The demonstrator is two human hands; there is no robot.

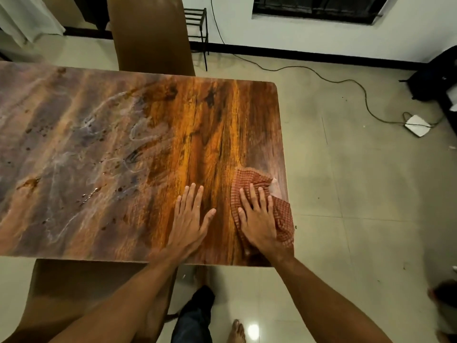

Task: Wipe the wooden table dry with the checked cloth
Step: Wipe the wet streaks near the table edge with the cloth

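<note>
- Fingers [249,194] of right hand [257,219]: spread apart, pressed flat on cloth [282,214]; no pinch, palm down, likely to drive the fabric across the wood under even pressure.
- Left hand [190,219]: fingers slightly apart, flat on bare wood just left of the cloth, holding nothing; probably bracing the person leaning over the table [210,132].
- Cloth: red checked, crumpled, lower right of the table beside its right edge, one fold overhanging that edge; long axis runs roughly from upper left to lower right of the frame.
- Table: long axis left to right across the frame; right part looks glossy and dry, left half shows pale streaks and droplets [94,194].
- Judgement: wiping is in progress at the right end; the wet left half remains.
- Chair [148,33]: upper centre, behind the far edge.
</note>
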